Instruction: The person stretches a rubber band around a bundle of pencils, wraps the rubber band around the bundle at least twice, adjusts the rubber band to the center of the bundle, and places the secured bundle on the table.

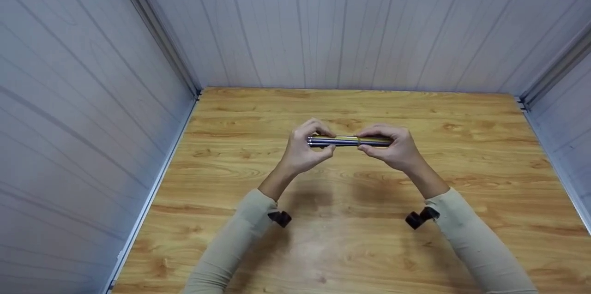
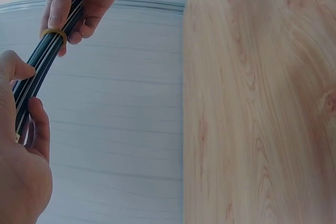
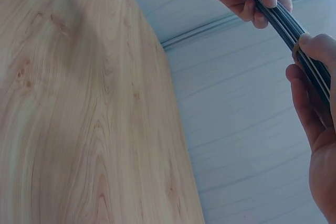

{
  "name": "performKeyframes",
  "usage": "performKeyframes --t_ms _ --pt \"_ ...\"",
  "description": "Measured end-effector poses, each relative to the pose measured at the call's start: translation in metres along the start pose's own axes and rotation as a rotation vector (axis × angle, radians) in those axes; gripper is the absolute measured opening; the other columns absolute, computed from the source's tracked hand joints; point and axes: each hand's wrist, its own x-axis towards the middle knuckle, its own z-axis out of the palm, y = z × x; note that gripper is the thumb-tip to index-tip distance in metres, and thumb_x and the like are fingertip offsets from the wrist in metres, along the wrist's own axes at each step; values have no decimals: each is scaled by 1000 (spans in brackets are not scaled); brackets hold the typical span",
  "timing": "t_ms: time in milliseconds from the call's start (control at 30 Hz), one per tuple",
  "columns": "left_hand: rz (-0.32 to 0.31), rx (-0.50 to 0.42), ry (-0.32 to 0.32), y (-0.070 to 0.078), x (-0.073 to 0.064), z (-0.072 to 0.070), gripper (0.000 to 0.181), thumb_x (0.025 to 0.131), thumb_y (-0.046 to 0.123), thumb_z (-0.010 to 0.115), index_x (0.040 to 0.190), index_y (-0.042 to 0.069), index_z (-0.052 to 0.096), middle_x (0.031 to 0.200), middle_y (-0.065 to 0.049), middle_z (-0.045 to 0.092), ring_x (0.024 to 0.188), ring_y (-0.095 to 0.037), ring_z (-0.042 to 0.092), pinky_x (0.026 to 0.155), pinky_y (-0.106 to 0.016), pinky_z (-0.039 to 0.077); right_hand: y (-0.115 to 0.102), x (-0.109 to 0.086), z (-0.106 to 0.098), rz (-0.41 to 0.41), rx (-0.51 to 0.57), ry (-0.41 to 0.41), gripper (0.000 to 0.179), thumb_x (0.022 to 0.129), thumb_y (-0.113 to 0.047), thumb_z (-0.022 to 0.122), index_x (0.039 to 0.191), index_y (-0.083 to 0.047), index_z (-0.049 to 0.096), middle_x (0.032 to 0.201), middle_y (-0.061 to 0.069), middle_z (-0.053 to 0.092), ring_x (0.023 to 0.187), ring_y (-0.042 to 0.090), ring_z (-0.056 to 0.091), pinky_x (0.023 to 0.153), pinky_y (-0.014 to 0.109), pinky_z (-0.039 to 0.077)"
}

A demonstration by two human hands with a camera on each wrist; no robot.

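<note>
A bundle of slim dark sticks with pale stripes, which look like pencils (image 1: 346, 141), lies level between both hands above the table. A yellowish rubber band (image 2: 62, 33) circles it near the right hand. My left hand (image 1: 304, 151) pinches the left part between thumb and fingers, and the lighter stick ends show there. The right hand (image 1: 397, 148) grips the other end, its thumb and fingertips at the band (image 3: 295, 53). That palm hides the right tips. How many sticks there are cannot be told.
Beneath the hands is a wood-grain table (image 1: 323, 238). Pale panelled walls stand at the back (image 1: 323, 26), left (image 1: 83, 114) and right (image 1: 568, 114). A small black camera sits on each wrist, left (image 1: 280, 218) and right (image 1: 421, 218).
</note>
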Motion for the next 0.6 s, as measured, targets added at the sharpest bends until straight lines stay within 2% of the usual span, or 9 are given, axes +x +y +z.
performKeyframes --t_ms 100,233,433,600 --pt "-29 -1 -21 0 -1 3 15 91 -2 81 106 0 79 108 -20 78 100 -26 75 86 -29 62 2 1 2 -25 31 -15 31 84 25 82 112 13 82 114 -6 85 96 6 81 80 19 66" --pt "-44 10 -38 -1 -3 0 15 92 -2 82 107 1 79 110 -19 79 101 -28 75 87 -30 63 4 1 1 -34 60 -39 30 86 24 82 115 15 81 117 -3 85 99 7 82 82 20 66" --pt "-37 31 -11 -2 -2 -7 16 91 -2 83 106 2 80 109 -18 80 102 -29 75 90 -34 64 3 -3 -5 28 -9 -11 37 83 27 82 118 14 79 117 -11 82 99 3 80 83 17 65" --pt "-29 44 -5 -1 -3 -7 15 92 -1 84 106 1 80 110 -19 80 103 -30 76 92 -40 64 2 -4 -6 45 -33 -25 32 84 25 82 114 12 80 115 -12 81 94 1 79 80 16 64"
